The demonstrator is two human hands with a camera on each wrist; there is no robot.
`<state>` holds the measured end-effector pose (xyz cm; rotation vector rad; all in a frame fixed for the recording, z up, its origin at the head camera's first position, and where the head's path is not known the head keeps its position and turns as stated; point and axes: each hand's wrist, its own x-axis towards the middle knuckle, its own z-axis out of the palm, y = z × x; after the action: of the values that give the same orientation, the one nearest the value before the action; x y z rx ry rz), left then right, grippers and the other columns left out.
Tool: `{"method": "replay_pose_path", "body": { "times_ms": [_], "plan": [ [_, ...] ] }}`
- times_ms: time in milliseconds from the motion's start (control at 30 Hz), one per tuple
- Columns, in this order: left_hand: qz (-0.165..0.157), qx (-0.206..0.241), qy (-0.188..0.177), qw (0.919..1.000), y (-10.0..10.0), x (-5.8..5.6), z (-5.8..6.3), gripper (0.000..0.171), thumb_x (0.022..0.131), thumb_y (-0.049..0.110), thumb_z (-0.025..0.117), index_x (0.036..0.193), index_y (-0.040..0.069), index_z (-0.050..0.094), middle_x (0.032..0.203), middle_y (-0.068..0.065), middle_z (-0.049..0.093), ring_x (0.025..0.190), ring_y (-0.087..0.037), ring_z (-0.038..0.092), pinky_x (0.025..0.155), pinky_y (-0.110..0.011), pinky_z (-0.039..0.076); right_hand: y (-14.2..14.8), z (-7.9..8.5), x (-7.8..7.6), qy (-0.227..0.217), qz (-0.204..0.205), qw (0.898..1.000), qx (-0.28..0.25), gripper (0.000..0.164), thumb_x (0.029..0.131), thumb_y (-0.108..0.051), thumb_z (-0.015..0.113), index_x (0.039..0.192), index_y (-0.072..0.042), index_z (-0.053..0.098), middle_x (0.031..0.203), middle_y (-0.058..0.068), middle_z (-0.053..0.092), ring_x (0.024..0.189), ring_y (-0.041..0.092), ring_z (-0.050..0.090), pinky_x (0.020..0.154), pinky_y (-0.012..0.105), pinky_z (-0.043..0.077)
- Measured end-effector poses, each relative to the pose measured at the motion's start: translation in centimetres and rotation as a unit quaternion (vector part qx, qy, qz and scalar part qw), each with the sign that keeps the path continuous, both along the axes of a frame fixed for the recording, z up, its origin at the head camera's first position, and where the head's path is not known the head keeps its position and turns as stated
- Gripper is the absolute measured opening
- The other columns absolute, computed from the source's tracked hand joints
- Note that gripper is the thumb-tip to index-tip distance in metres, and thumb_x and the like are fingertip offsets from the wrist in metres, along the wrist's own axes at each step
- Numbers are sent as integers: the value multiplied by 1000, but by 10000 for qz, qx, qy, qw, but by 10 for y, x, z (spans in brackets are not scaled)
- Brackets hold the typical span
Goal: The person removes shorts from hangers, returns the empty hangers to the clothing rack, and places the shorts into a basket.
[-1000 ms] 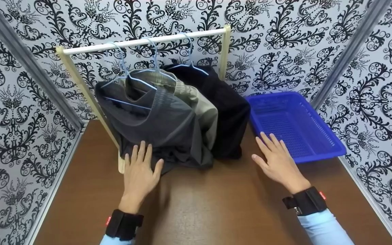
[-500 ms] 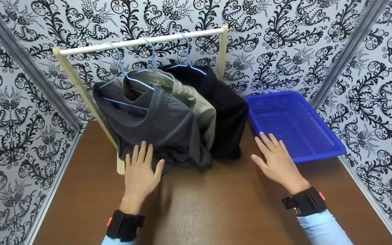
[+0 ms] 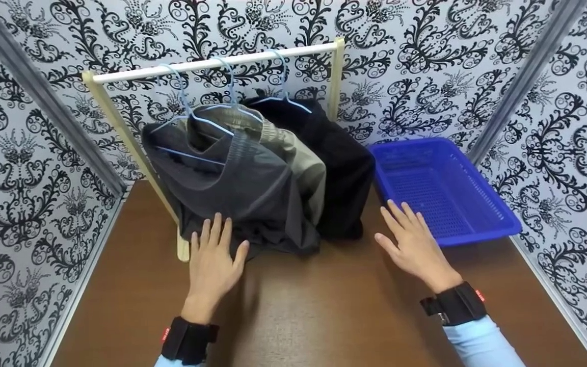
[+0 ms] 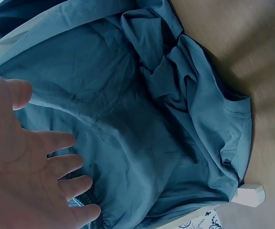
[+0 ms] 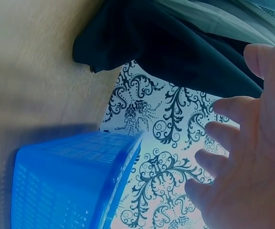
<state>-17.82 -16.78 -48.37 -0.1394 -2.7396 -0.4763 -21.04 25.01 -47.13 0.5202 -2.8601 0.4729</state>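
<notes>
Across the bottom middle of the frame, the brown tabletop (image 3: 298, 316) is seen running forward between the hands, and sideways room for moving is offered there. At lower left, the left hand (image 3: 214, 267) is held with fingers straight and spread, nothing gripped, before the dark grey garment (image 3: 242, 188); whether cloth is touched cannot be told. At right, the right hand (image 3: 416, 250) is likewise spread and holds nothing; in the right wrist view it is set apart from the blue basket (image 3: 482, 236), whose near left edge could be bumped. Just left of the left fingers, a foot of the wooden rack (image 3: 199, 64) could be knocked. Left of centre, the grey garment is hung foremost; such soft cloth is probably best gathered near the waistband, with the pale blue hanger (image 3: 212, 124) steadied so that it is not dragged askew. Behind, the beige garment (image 3: 306, 163) and the black garment (image 3: 349, 173) are hung close, so snagging should be guarded against. Farthest, reach is bounded by the patterned wall (image 3: 426, 76).
</notes>
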Motion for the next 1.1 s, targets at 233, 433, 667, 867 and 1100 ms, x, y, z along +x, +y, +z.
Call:
{"method": "replay_pose_path", "body": {
  "times_ms": [233,433,667,867,1100],
  "plan": [
    [-82,-10,48,10000,6,-2,0,67,104,44,55,154,1,47,162,-23,37,152,-46,30,122,-64,19,1,-4,2,-26,-30,9999,-104,64,106,-36,56,157,-2,40,167,18,31,155,43,20,123,63,12],
    [-118,-91,28,9999,6,-4,0,67,105,46,53,154,2,46,163,-23,36,152,-45,29,121,-65,20,-1,-7,2,-67,-54,9998,-193,64,106,-37,56,157,-2,41,167,17,31,155,43,20,123,64,13],
    [-90,-116,61,9999,8,-6,1,67,104,46,53,154,1,47,162,-23,38,150,-46,32,120,-66,22,-2,-6,0,-39,-12,9998,-190,65,106,-37,56,158,-3,40,167,17,31,155,42,21,124,63,13],
    [-124,-78,116,9998,12,-7,3,66,104,44,55,153,1,47,162,-23,38,150,-46,32,120,-66,22,-2,-5,-1,-22,-30,9998,-217,64,106,-37,56,157,-3,41,166,17,33,155,42,21,124,63,13],
    [-158,-38,255,9995,16,-6,9,66,105,45,54,154,1,46,161,-23,38,151,-45,32,120,-67,22,-4,-4,-3,25,15,9992,-393,64,106,-37,57,157,-2,42,165,17,35,155,41,23,124,61,16]
  ]
}}
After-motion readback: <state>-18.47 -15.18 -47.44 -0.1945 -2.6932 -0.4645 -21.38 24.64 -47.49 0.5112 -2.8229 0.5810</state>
